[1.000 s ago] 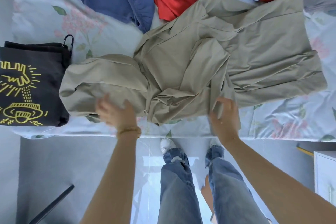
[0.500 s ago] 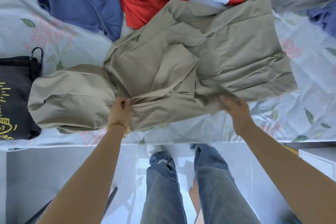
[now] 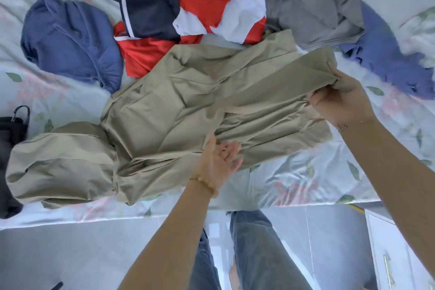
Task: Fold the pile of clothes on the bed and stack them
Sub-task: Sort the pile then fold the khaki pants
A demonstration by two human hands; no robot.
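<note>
A khaki hooded jacket (image 3: 179,110) lies spread across the floral bed sheet (image 3: 294,186), its hood bunched at the left. My right hand (image 3: 341,99) grips the jacket's right edge and holds a fold of it lifted off the bed. My left hand (image 3: 221,160) lies at the jacket's near edge, palm turned up, fingers relaxed and touching the cloth. Behind the jacket sits the pile: a blue garment (image 3: 70,37), a red, navy and white garment (image 3: 188,4), a grey garment (image 3: 313,2) and another blue piece (image 3: 388,61).
A folded black garment (image 3: 9,148) with a carabiner clip lies at the bed's left edge. The bed's near edge runs across the lower middle. Below it are grey floor, my jeans-clad legs (image 3: 254,254) and a white cabinet (image 3: 400,249) at the lower right.
My right hand has moved up and right, taking hold of the jacket's right edge and lifting a fold. My left hand has shifted right along the near edge. The view has panned right.
</note>
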